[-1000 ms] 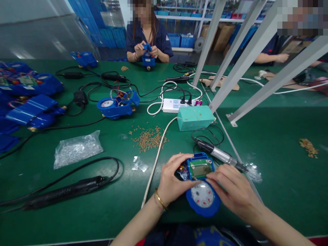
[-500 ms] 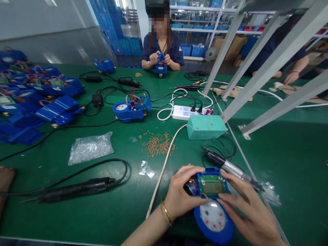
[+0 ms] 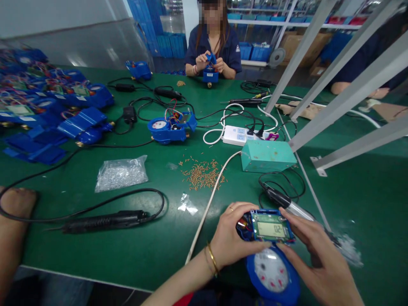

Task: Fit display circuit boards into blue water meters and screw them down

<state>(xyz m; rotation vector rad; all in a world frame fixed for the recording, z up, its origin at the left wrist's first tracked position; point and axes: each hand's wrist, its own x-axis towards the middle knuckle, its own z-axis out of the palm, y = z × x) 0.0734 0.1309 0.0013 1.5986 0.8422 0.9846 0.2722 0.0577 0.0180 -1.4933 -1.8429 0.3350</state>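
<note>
Low at the right, a blue water meter [image 3: 251,278] with a round white dial [image 3: 270,270] lies between my hands. Its upper part carries a green circuit board [image 3: 257,217] with a lit display [image 3: 270,230] showing upside-down characters. My left hand [image 3: 230,238] grips the left side, thumb along the board's lower edge and fingers at its top left corner. Coloured wires [image 3: 245,225] show beside those fingers. My right hand [image 3: 323,250] closes on the right side, fingers at the top right corner and thumb near the dial. The meter's underside is hidden.
Loose brass-coloured screws [image 3: 204,175], a clear bag [image 3: 121,173] and a black electric screwdriver [image 3: 105,222] lie leftward. A silver-black screwdriver [image 3: 295,209], turquoise box [image 3: 267,156] and metal posts [image 3: 347,91] stand beyond my hands. A co-worker [image 3: 213,46] sits opposite; another person's forearm [image 3: 14,225] enters left.
The display's characters are now clearer and darker. My hands still hold the meter, with the board tilted a little. The view has shifted, and more of the other person's forearm shows at left.
</note>
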